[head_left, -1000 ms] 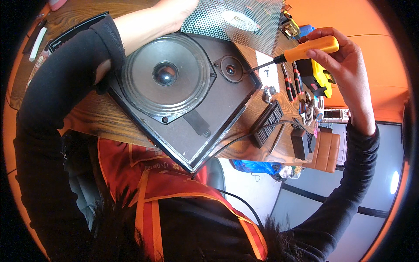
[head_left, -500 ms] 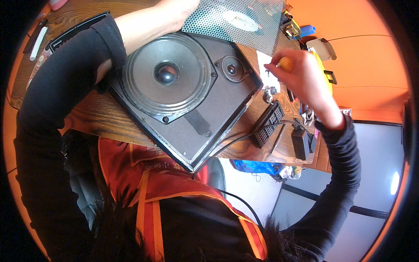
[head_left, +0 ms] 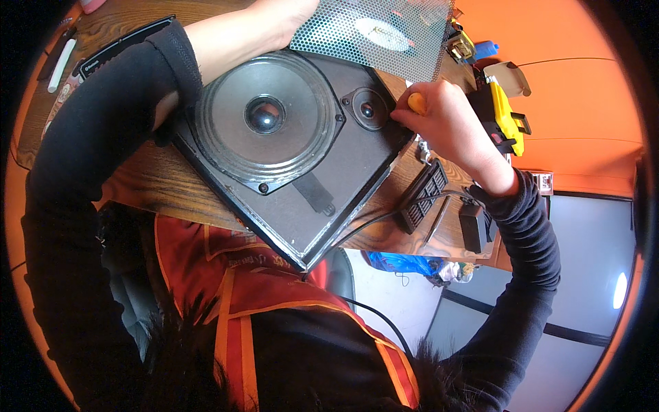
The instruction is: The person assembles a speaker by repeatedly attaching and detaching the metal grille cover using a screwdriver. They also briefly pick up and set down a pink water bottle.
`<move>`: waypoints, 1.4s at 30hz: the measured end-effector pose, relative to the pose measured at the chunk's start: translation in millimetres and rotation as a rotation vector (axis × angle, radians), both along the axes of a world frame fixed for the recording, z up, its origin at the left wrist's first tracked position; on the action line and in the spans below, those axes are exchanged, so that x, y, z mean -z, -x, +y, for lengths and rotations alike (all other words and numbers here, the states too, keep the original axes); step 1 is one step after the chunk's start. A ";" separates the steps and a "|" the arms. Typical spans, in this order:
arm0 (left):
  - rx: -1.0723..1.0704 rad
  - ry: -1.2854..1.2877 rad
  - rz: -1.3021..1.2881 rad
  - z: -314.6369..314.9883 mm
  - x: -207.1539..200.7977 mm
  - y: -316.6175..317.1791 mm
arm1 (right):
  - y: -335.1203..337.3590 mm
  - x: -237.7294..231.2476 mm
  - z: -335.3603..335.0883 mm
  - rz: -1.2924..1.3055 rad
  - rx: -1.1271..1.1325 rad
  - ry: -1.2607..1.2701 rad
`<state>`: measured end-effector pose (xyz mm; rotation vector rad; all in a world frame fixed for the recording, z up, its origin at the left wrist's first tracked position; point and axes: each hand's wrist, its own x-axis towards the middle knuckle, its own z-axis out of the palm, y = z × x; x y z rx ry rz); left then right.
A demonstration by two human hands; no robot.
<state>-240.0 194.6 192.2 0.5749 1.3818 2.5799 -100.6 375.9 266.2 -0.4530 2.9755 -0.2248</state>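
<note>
A black speaker cabinet (head_left: 360, 165) lies tilted at the table's near edge, its large woofer (head_left: 230, 130) and small tweeter (head_left: 368, 110) facing up. My left hand (head_left: 292, 19) grips the near-left edge of a perforated metal grille (head_left: 329, 38) with a pale oval badge, raised over the cabinet's far end; its fingertips are partly hidden. Closed around a tool with a rounded yellow handle (head_left: 416, 103), my right hand (head_left: 443, 123) is at the cabinet's right corner, beside the tweeter. The tool's working end is hidden. A dark flat strip (head_left: 312, 196) lies on the cabinet face.
On the wooden table (head_left: 147, 178), a black slotted panel (head_left: 422, 196) and a small black box (head_left: 472, 228) sit at right. A black cable (head_left: 371, 221) runs past the cabinet. A yellow-and-black case (head_left: 506, 120) and an opened carton (head_left: 508, 77) stand farther right.
My right hand has moved left with the yellow-handled tool, from beyond the cabinet to its right corner. The grille in my left hand has shifted slightly right.
</note>
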 end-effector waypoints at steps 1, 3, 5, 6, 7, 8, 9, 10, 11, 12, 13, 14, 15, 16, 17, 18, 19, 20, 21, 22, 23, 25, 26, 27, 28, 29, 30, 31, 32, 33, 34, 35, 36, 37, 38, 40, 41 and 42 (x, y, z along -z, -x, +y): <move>0.009 -0.014 -0.004 0.1 -0.3 -0.3 | -0.6 0.0 -0.4 0.010 -0.035 -0.007; 0.010 -0.020 -0.001 0.7 -1.1 -0.8 | -2.5 -0.2 -0.6 0.025 -0.104 -0.024; -0.001 -0.014 -0.002 0.6 -2.2 -1.6 | -3.9 -1.2 -0.4 0.025 -0.173 -0.051; -0.012 -0.004 -0.005 0.8 -2.8 -2.2 | -4.2 -2.2 0.0 0.069 -0.262 -0.076; -0.024 0.005 -0.008 0.7 -3.3 -2.8 | -4.6 -3.3 0.3 0.103 -0.348 -0.112; -0.019 0.003 -0.018 0.7 -3.7 -3.6 | -4.9 -4.1 0.3 0.138 -0.435 -0.148; -0.014 0.001 -0.027 0.6 -4.0 -4.1 | -5.1 -5.0 0.2 0.121 -0.414 -0.115; -0.008 0.000 -0.034 0.6 -4.3 -4.5 | -5.6 -5.7 0.0 0.105 -0.392 -0.083; -0.016 0.011 -0.031 0.6 -4.3 -4.7 | -5.9 -5.9 -0.6 0.078 -0.361 -0.060; -0.022 0.023 -0.027 0.8 -4.2 -4.6 | -6.5 -6.4 -1.0 0.045 -0.293 -0.028; -0.028 0.035 -0.024 1.9 -3.6 -5.1 | -7.0 -6.5 -1.6 0.001 -0.218 -0.006; 0.015 0.008 -0.026 0.9 -3.9 -3.5 | -7.5 -6.0 -2.5 -0.044 -0.142 0.016; 0.024 0.005 -0.025 1.0 -3.6 -2.8 | -8.1 -5.7 -3.2 -0.033 -0.127 -0.001; 0.032 0.002 -0.023 0.8 -3.1 -2.2 | -8.3 -5.0 -4.0 -0.022 -0.112 -0.019; 0.038 0.000 -0.022 0.5 -2.6 -1.6 | -8.5 -4.2 -4.6 -0.001 -0.125 -0.029; 0.047 -0.023 -0.014 0.7 -1.9 -1.5 | -8.9 -3.8 -4.9 0.006 -0.144 -0.040; 0.039 -0.016 -0.009 0.7 -1.4 -1.3 | -9.3 -3.2 -5.3 0.023 -0.188 -0.042; 0.031 -0.009 -0.004 1.0 -1.2 -1.1 | -9.8 -2.9 -5.3 0.045 -0.237 -0.051; 0.024 -0.003 0.002 1.1 -1.1 -0.9 | -10.5 -2.2 -5.6 0.056 -0.264 -0.069; 0.022 -0.013 0.006 1.4 -0.8 -1.1 | -11.5 -1.7 -5.7 0.072 -0.294 -0.092; 0.022 -0.023 0.010 1.8 -0.6 -1.3 | -12.7 -1.1 -6.1 0.086 -0.321 -0.119; 0.024 -0.021 0.009 2.1 -0.7 -1.4 | -15.4 0.0 -7.3 0.115 -0.319 -0.132; 0.025 -0.008 0.004 1.7 -0.9 -1.4 | -17.0 0.8 -8.6 0.133 -0.312 -0.135; 0.025 0.005 -0.001 1.4 -1.0 -1.4 | -17.8 1.1 -9.6 0.150 -0.289 -0.184; 0.031 -0.005 -0.004 1.4 -1.3 -1.4 | -18.4 0.9 -10.8 0.172 -0.260 -0.229; 0.037 -0.016 -0.005 1.6 -1.6 -1.1 | -18.9 0.7 -11.8 0.188 -0.233 -0.280; 0.043 -0.027 -0.006 1.8 -1.9 -1.0 | -17.7 -1.0 -12.2 0.205 -0.249 -0.297; 0.046 -0.029 -0.013 1.9 -2.1 -1.1 | -16.3 -3.0 -12.4 0.214 -0.268 -0.319; 0.049 -0.031 -0.020 2.0 -2.3 -1.3 | -15.0 -5.1 -12.6 0.232 -0.285 -0.343; 0.051 -0.033 -0.027 2.1 -2.6 -1.7 | -14.0 -7.3 -12.7 0.214 -0.324 -0.372; 0.052 -0.036 -0.023 2.1 -2.7 -2.1 | -13.5 -9.0 -13.1 0.205 -0.360 -0.403; 0.053 -0.040 -0.020 2.1 -2.9 -2.7 | -13.3 -10.2 -13.7 0.201 -0.399 -0.446; 0.053 -0.043 -0.018 2.0 -3.0 -3.2 | -13.4 -10.3 -14.7 0.204 -0.402 -0.472; 0.046 -0.033 -0.012 2.0 -3.2 -3.6 | -14.0 -9.7 -16.2 0.212 -0.407 -0.510; 0.039 -0.023 -0.006 2.1 -3.2 -4.0 | -14.8 -8.5 -17.8 0.220 -0.413 -0.548; 0.031 -0.018 -0.009 2.4 -3.0 -4.3 | -16.1 -4.7 -21.7 0.221 -0.408 -0.557; 0.029 -0.022 -0.018 2.7 -2.9 -4.3 | -16.6 -3.1 -23.4 0.237 -0.411 -0.543; 0.026 -0.026 -0.027 3.0 -2.8 -4.3 | -17.5 -1.2 -25.3 0.246 -0.421 -0.582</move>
